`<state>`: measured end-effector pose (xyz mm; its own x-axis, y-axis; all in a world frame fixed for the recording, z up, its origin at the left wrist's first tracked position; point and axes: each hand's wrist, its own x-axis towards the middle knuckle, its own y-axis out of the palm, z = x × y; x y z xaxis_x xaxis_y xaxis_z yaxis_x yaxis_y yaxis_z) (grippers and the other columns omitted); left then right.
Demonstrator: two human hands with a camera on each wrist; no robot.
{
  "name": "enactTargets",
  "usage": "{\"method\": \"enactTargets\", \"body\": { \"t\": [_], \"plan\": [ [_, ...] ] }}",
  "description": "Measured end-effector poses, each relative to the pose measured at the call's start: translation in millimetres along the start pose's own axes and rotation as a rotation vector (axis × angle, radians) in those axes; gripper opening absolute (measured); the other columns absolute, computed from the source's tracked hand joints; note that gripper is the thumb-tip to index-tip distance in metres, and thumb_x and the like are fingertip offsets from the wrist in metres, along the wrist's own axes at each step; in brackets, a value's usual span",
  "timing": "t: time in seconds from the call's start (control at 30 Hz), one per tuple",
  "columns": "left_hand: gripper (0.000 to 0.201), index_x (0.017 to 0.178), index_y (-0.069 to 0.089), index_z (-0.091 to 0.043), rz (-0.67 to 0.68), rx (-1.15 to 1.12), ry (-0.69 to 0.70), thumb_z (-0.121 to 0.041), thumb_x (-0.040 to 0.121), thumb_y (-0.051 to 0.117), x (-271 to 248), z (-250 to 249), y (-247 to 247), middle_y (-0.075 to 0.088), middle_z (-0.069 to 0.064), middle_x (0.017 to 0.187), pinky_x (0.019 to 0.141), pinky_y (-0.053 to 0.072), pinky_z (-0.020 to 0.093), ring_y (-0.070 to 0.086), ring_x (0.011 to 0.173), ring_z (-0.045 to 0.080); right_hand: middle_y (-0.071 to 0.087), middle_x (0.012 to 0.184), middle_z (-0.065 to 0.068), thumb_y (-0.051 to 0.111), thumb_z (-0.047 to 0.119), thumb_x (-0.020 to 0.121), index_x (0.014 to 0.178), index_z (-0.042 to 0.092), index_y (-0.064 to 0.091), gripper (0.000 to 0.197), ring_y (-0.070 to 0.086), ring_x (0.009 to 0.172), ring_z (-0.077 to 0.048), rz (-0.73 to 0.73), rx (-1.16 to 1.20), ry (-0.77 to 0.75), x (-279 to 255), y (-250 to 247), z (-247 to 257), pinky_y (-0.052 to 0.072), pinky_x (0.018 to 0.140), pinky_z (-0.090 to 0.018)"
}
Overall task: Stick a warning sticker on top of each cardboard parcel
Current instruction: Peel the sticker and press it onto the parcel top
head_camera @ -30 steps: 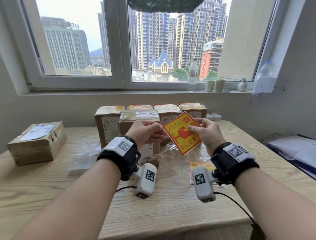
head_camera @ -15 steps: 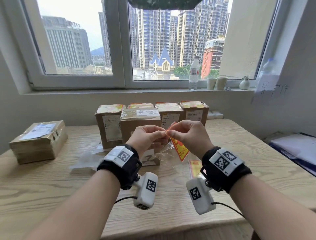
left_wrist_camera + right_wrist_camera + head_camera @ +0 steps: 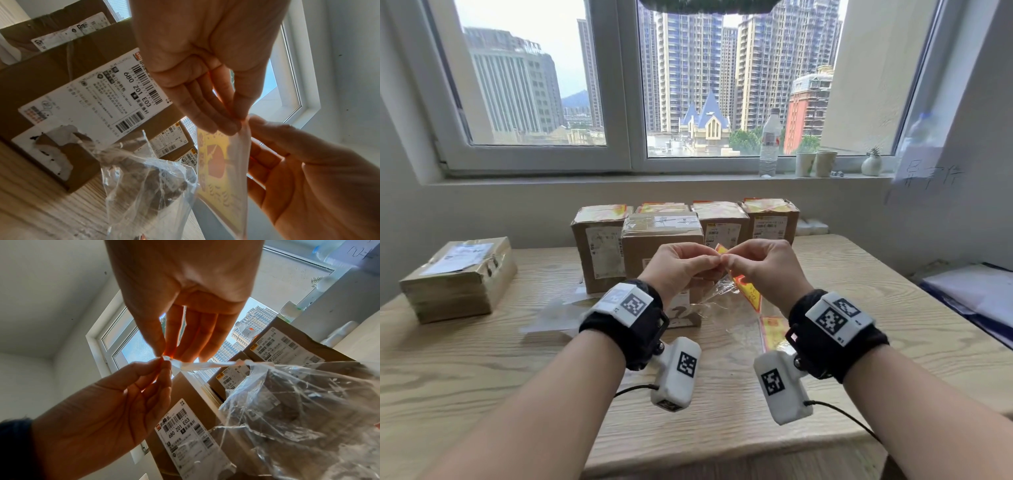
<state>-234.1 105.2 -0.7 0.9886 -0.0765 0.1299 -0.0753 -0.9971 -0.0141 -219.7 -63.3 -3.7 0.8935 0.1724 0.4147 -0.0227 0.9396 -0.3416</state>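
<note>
A yellow-and-red warning sticker (image 3: 748, 293) hangs edge-on above the table, in front of the nearest cardboard parcel (image 3: 661, 236), whose top carries only tape and a label. My left hand (image 3: 709, 269) and right hand (image 3: 734, 265) meet fingertip to fingertip and both pinch the sticker's top corner. In the left wrist view the sticker (image 3: 222, 162) shows its print through a white backing. Seen from the right wrist, the sticker's corner (image 3: 174, 361) looks curled between the two pinches. Behind stand several parcels (image 3: 770, 209) with yellow stickers on top.
A crumpled clear plastic bag (image 3: 719, 298) and spare stickers (image 3: 772, 329) lie on the wooden table (image 3: 482, 370) under my hands. A flat parcel (image 3: 458, 274) sits at the left, white paper scraps (image 3: 551, 315) nearby. Papers (image 3: 979, 294) lie at the right edge.
The sticker has turned from face-on to edge-on. My hands, first apart at its two sides, have come together at its top corner and stay there.
</note>
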Motion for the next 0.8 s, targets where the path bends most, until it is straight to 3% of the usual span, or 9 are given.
{"method": "enactTargets", "body": {
  "t": [0.13, 0.23, 0.33, 0.4, 0.5, 0.63, 0.73, 0.8],
  "plan": [
    [0.009, 0.093, 0.067, 0.001, 0.005, 0.028, -0.017, -0.005, 0.088, 0.062, 1.5, 0.6, 1.6, 0.072, 0.016, 0.086, 0.067, 0.06, 0.027, 0.072, 0.077, 0.021, 0.074, 0.074, 0.002, 0.074, 0.024, 0.082, 0.077, 0.02, 0.075, 0.006, 0.069, 0.07, -0.009, -0.003, -0.023, 0.012, 0.2, -0.2, -1.9, 0.058, 0.07, -0.031],
    [0.01, 0.085, 0.06, -0.002, -0.016, -0.028, -0.053, -0.002, 0.092, 0.053, 1.8, -2.7, 4.0, 0.07, 0.017, 0.082, 0.061, 0.06, 0.026, 0.071, 0.069, 0.021, 0.073, 0.076, -0.001, 0.07, 0.021, 0.086, 0.079, 0.017, 0.074, 0.009, 0.068, 0.071, -0.014, -0.008, -0.03, 0.042, 1.4, 0.8, -3.4, 0.058, 0.071, -0.034],
    [0.01, 0.09, 0.057, -0.002, -0.062, -0.073, -0.081, -0.004, 0.094, 0.049, 2.8, -4.3, 5.5, 0.067, 0.023, 0.092, 0.059, 0.06, 0.027, 0.071, 0.068, 0.023, 0.072, 0.078, -0.005, 0.066, 0.021, 0.089, 0.078, 0.017, 0.071, 0.013, 0.07, 0.075, -0.021, -0.02, -0.009, 0.074, 1.3, 2.8, -2.2, 0.06, 0.074, -0.039],
    [0.01, 0.095, 0.056, -0.002, -0.103, -0.071, -0.085, -0.007, 0.096, 0.047, 3.7, -3.1, 6.4, 0.066, 0.027, 0.101, 0.059, 0.06, 0.027, 0.07, 0.074, 0.026, 0.072, 0.079, -0.008, 0.062, 0.02, 0.092, 0.08, 0.012, 0.069, 0.016, 0.071, 0.076, -0.023, -0.017, 0.007, 0.092, -0.2, 3.8, 1.0, 0.06, 0.073, -0.036],
    [0.007, 0.094, 0.055, -0.006, -0.176, -0.016, -0.054, -0.008, 0.096, 0.05, 6.4, 1.4, 6.5, 0.067, 0.025, 0.103, 0.062, 0.061, 0.029, 0.071, 0.076, 0.025, 0.072, 0.083, -0.014, 0.059, 0.018, 0.094, 0.086, 0.002, 0.068, 0.02, 0.071, 0.08, -0.028, -0.021, 0.027, 0.104, -1.4, 3.8, 5.0, 0.059, 0.071, -0.032],
    [0.011, 0.087, 0.054, -0.01, -0.239, 0.022, 0.014, -0.003, 0.088, 0.063, 7.0, 3.6, 4.1, 0.069, 0.022, 0.101, 0.077, 0.06, 0.042, 0.073, 0.084, 0.031, 0.072, 0.084, -0.011, 0.059, 0.021, 0.094, 0.084, 0.008, 0.068, 0.018, 0.072, 0.081, -0.024, -0.008, 0.034, 0.122, -1.7, 4.1, 7.3, 0.06, 0.075, -0.034],
    [0.014, 0.081, 0.055, -0.01, -0.201, -0.007, 0.026, -0.001, 0.091, 0.059, 3.7, -0.4, 5.9, 0.07, 0.02, 0.096, 0.07, 0.061, 0.035, 0.072, 0.082, 0.03, 0.072, 0.084, -0.01, 0.058, 0.02, 0.095, 0.084, 0.011, 0.067, 0.017, 0.072, 0.081, -0.023, -0.003, 0.037, 0.114, -2.5, 4.1, 9.7, 0.059, 0.074, -0.033],
    [0.017, 0.078, 0.064, -0.009, -0.167, -0.014, 0.036, -0.001, 0.091, 0.058, 1.1, -3.0, 7.2, 0.071, 0.017, 0.096, 0.067, 0.061, 0.029, 0.071, 0.079, 0.023, 0.072, 0.083, -0.011, 0.057, 0.018, 0.095, 0.085, 0.01, 0.067, 0.017, 0.071, 0.079, -0.021, 0.002, 0.047, 0.105, -3.4, 4.3, 11.7, 0.058, 0.069, -0.03]
  ]
}}
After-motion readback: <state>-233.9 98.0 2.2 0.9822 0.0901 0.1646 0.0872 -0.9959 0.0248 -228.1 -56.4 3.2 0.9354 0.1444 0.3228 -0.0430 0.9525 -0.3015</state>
